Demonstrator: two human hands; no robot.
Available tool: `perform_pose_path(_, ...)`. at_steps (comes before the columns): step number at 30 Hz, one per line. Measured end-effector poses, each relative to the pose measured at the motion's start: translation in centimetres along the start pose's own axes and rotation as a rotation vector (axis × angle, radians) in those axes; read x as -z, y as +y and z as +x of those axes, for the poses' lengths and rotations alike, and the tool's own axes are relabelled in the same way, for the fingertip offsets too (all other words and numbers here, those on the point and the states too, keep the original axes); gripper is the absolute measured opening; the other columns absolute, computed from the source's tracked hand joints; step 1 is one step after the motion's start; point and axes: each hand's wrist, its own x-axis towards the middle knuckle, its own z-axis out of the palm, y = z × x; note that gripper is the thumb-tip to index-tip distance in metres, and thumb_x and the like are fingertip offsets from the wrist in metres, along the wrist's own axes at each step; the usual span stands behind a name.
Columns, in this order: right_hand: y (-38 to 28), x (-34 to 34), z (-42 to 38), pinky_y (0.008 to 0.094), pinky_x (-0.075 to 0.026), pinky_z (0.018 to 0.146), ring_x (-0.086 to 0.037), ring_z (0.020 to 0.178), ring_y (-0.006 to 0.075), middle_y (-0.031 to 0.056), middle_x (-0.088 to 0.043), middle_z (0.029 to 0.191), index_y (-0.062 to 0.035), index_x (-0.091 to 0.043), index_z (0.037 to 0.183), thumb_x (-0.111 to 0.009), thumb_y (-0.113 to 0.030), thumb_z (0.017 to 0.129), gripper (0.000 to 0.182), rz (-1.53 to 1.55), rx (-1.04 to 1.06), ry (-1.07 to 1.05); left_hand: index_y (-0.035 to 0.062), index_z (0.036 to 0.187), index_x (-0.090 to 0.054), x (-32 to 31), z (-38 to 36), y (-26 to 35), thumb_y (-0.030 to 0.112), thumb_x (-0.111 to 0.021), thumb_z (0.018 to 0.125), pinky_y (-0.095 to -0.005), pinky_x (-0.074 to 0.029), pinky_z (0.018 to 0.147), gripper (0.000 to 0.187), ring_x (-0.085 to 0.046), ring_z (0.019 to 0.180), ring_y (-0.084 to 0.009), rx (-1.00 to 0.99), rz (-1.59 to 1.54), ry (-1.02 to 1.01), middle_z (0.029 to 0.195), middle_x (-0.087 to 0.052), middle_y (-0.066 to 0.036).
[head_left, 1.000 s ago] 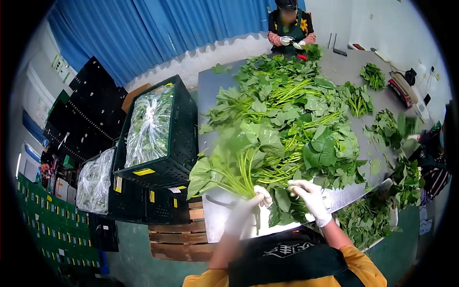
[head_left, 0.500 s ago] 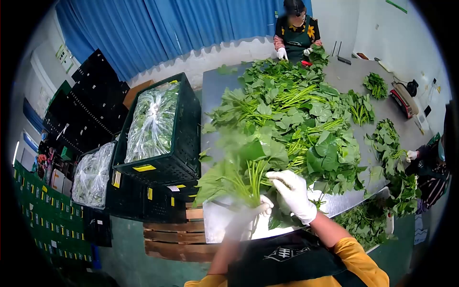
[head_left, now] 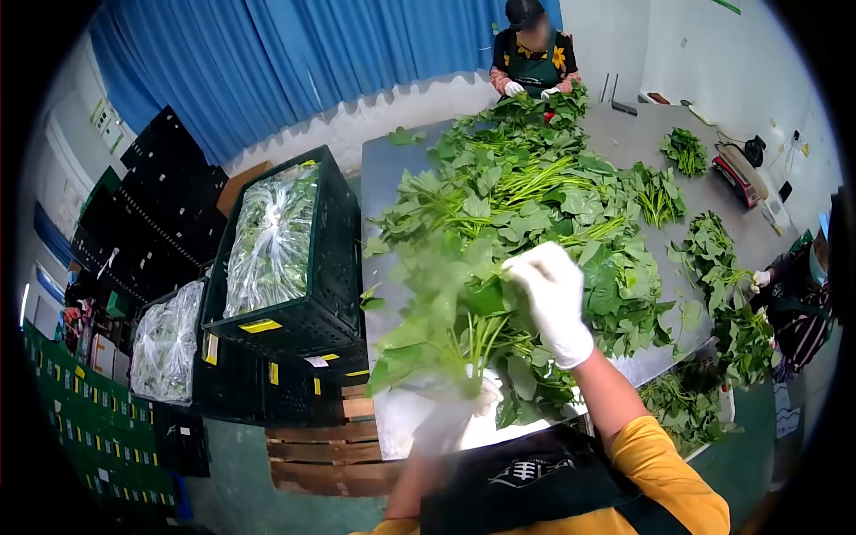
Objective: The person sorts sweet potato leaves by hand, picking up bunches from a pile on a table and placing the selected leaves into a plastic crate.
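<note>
My left hand (head_left: 459, 410), in a white glove and partly blurred, is closed around the stems of a bunch of leafy greens (head_left: 477, 343) above the table's near edge. My right hand (head_left: 551, 299), also gloved in white, is beside the bunch at its upper right. Its fingers are bent together at a leaf, and whatever lies between them is too small to make out. A large heap of greens (head_left: 535, 183) with long stems spreads over the metal table beyond both hands.
Dark crates (head_left: 334, 259) with plastic-wrapped greens (head_left: 272, 236) stand left. One person (head_left: 535, 62) works at the far side; another (head_left: 802, 294) is at the right. Small bunches (head_left: 685, 152) and a red-and-black device (head_left: 736, 181) lie on the table (head_left: 615, 134). A wooden pallet (head_left: 330, 455) is on the floor.
My right hand has moved up and away from the stems to the leaves. My left hand remains at the stems. The far person's hands have come to the greens, and the view has shifted slightly.
</note>
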Motion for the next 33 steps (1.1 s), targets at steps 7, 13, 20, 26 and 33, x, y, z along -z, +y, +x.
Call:
perform_pose_path(7, 8.4, 4.8, -4.8, 0.0333, -0.046, 0.061, -0.059, 0.064, 0.0242, 0.0102, -0.059, 0.068, -0.0058, -0.065, 0.068, -0.066, -0.029, 0.082, 0.027, -0.245, -0.192, -0.540, 0.0041, 0.091, -0.062, -1.4, -2.4, 6.8, 0.008, -0.062, 0.081, -0.0204, -0.036, 0.059, 0.010, -0.044, 0.065, -0.0056, 0.061, 0.075, 0.263, 0.072, -0.052, 0.003)
perform_pose_path(13, 10.9, 4.4, -9.7, 0.0414, -0.046, 0.060, -0.060, 0.065, 0.0311, 0.0118, -0.061, 0.066, -0.0085, -0.068, 0.071, -0.072, -0.035, 0.073, 0.026, -0.641, -0.135, -0.840, 0.0052, 0.090, -0.060, -1.1, -3.7, 7.8, 0.005, -0.058, 0.080, -0.0192, -0.034, 0.061, 0.010, -0.043, 0.072, -0.0050, -0.012, 0.107, 0.388, 0.079, -0.051, 0.003)
perform_pose_path(20, 10.3, 2.8, -8.7, 0.0420, -0.046, 0.067, -0.061, 0.072, 0.0308, 0.0119, -0.062, 0.074, -0.0107, -0.066, 0.084, -0.070, -0.024, 0.072, 0.019, -0.550, -0.097, -0.706, 0.0066, 0.085, -0.058, 0.0, -3.8, 6.2, 0.006, -0.056, 0.080, -0.0180, -0.032, 0.055, 0.005, -0.040, 0.063, -0.0043, -0.011, 0.027, 0.335, 0.074, -0.048, 0.005)
perform_pose_path(26, 11.3, 2.3, -7.5, 0.0401, -0.046, 0.072, -0.060, 0.082, 0.0287, 0.0100, -0.062, 0.084, -0.0108, -0.069, 0.089, -0.070, -0.020, 0.073, 0.019, -0.714, -0.029, -0.597, 0.0038, 0.074, -0.060, 1.2, -3.6, 4.3, 0.008, -0.072, 0.068, -0.0335, -0.044, 0.049, 0.014, -0.056, 0.055, -0.0220, -0.136, 0.381, 0.616, 0.067, -0.059, -0.009)
perform_pose_path(33, 15.2, 0.4, -3.7, 0.0367, -0.042, 0.079, -0.056, 0.097, 0.0232, 0.0048, -0.063, 0.100, -0.0109, -0.067, 0.097, -0.055, -0.008, 0.075, 0.025, -0.936, 0.182, -0.626, 0.0107, 0.085, -0.054, 3.9, -4.0, 0.6, 0.038, -0.051, 0.095, -0.0289, -0.043, 0.059, 0.029, -0.050, 0.074, -0.0125, -0.294, -0.380, 0.565, 0.081, -0.052, 0.000)
